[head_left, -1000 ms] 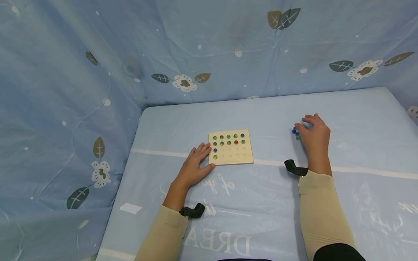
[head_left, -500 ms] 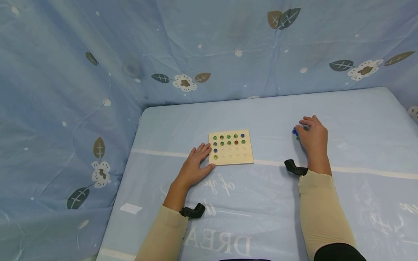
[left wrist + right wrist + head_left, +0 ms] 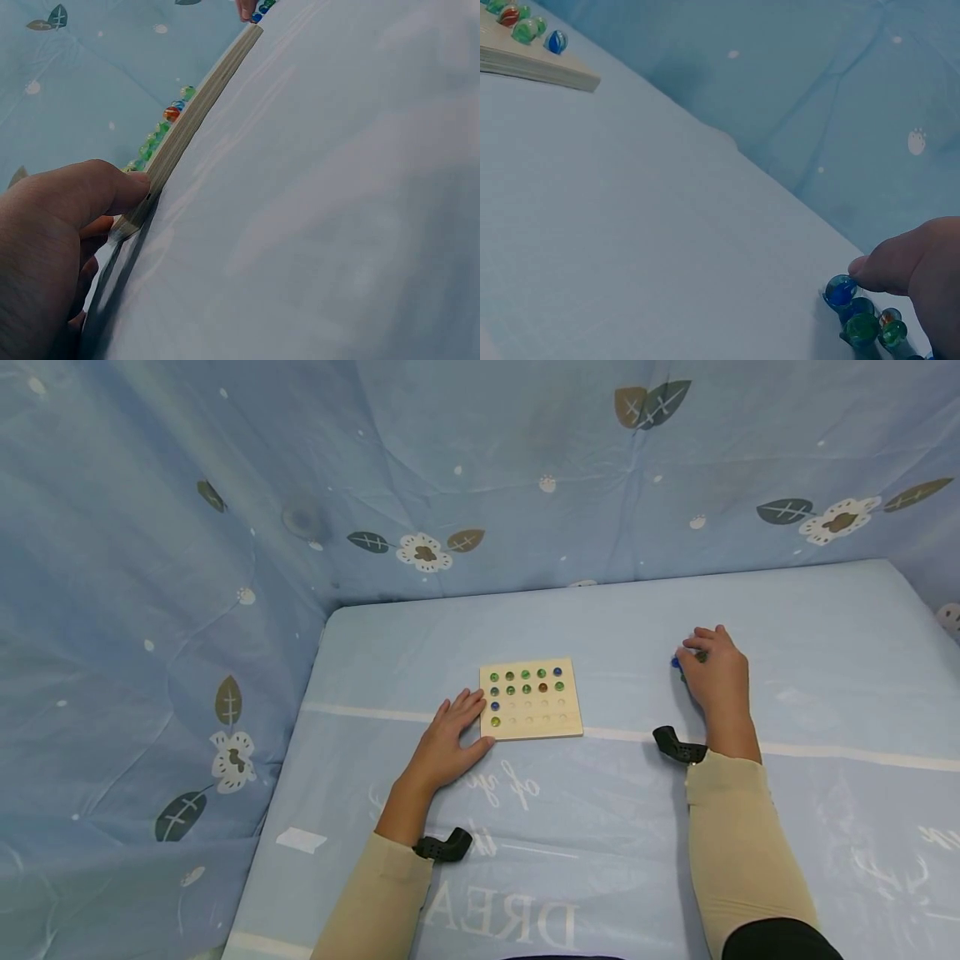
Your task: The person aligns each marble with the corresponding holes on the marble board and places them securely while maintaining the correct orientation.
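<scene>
My left hand [image 3: 444, 745] lies spread at the left edge of a wooden board [image 3: 536, 727]. Its fingers are straight along that side, and the thumb [image 3: 127, 191] touches the near edge. Glass marbles, mostly green, sit in the board's two far rows and down its left column; the other hollows show bare wood. To the right, my right hand [image 3: 718, 681] is bent over a small cluster of loose marbles. Its thumb [image 3: 885, 268] touches a blue marble [image 3: 841, 291] beside a green marble [image 3: 861, 328]. The other fingertips are hidden in the right wrist view, so I cannot tell whether they pinch anything.
A pale blue printed cloth [image 3: 615, 827] covers the table, with a white tape piece [image 3: 300, 839] at left. Blue patterned curtains [image 3: 525, 460] stand behind the table and on its left. Black cameras are strapped to the left wrist [image 3: 444, 845] and right wrist [image 3: 678, 747].
My right hand has shifted slightly left, covering more of the loose marbles. A green marble now shows between its thumb and fingers. The left hand and the board stay put.
</scene>
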Demonstrator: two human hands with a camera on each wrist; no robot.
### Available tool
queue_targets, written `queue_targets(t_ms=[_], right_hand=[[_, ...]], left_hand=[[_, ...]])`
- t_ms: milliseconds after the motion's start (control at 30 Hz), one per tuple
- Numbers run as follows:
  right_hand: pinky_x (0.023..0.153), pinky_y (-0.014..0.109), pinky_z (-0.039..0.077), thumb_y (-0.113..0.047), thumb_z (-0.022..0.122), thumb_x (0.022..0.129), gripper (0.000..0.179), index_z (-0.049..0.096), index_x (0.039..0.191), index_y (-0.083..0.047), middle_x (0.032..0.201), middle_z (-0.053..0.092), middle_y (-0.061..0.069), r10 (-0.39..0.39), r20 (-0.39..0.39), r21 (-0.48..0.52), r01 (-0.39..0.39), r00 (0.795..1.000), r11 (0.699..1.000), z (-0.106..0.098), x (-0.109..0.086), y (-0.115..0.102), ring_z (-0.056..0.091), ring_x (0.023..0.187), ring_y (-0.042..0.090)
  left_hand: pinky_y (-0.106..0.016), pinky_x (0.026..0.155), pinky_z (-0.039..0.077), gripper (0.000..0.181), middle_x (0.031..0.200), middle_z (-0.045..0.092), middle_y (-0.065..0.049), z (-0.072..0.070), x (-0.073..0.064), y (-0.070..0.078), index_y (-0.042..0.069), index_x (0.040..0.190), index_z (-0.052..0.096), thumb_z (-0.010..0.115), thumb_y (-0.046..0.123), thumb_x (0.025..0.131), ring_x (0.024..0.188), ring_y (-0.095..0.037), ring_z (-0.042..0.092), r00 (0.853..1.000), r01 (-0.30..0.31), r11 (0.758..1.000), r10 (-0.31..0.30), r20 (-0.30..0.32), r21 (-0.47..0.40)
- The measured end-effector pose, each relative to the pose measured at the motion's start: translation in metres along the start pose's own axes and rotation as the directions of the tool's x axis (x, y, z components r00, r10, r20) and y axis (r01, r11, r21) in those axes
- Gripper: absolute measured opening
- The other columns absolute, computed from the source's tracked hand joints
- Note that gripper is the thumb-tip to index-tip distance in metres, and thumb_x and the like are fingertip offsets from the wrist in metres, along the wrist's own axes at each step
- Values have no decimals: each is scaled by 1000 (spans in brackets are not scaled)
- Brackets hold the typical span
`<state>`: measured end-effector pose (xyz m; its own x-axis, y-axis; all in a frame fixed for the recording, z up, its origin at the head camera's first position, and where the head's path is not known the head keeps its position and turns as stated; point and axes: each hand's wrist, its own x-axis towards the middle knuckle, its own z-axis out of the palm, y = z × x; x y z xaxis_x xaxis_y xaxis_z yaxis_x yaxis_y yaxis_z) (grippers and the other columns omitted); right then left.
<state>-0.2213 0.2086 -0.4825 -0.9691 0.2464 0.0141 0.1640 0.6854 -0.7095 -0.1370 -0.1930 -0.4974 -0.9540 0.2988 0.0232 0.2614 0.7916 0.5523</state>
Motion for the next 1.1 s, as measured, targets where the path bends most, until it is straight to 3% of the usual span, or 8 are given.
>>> queue_targets(t_ms=[600, 1100], right_hand=[[117, 51, 17, -15, 54, 90, 27, 69, 103, 3, 146, 42, 11, -31, 37, -4, 31, 999, 1000, -4, -1, -5, 12, 146, 20], [117, 52, 15, -20, 65, 88, 28, 70, 103, 3, 148, 39, 12, -67, 91, -33, 70, 994, 997, -2, -1, -2, 8, 146, 20]], left_hand=[[-37, 120, 10, 67, 153, 29, 10, -1, 0, 0, 21, 145, 37, 62, 41, 87, 144, -9, 17, 1000, 12, 1000, -12, 10, -7], [-37, 120, 11, 67, 152, 30, 9, 3, 0, -2, 19, 145, 37, 62, 41, 87, 144, -11, 18, 1000, -12, 1000, 12, -4, -4]])
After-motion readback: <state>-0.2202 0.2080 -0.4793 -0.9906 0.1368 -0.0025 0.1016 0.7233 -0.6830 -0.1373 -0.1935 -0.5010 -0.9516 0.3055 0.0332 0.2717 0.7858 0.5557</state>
